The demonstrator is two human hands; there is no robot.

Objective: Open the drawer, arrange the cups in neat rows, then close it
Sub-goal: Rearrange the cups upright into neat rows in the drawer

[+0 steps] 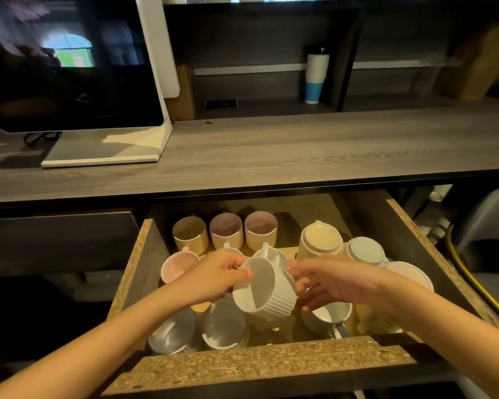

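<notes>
The drawer (271,361) stands pulled out below the counter, full of cups. My left hand (213,275) grips the rim of a white ribbed cup (267,292), held tilted above the drawer's middle. My right hand (329,280) touches the same cup's far side, fingers spread. Three upright cups line the back: a beige cup (189,230) and two purple-tinted cups (226,227) (260,226). A pink cup (176,267) sits at the left. Two grey cups (173,331) (224,326) stand at the front. Upside-down cups (320,239) (365,250) sit at the right.
A wooden counter (300,151) runs above the drawer, with a white-framed screen (69,67) on its left. A stack of paper cups (316,76) stands on the shelf behind. A yellow hose (458,260) hangs right of the drawer. A white cup (332,315) lies under my right hand.
</notes>
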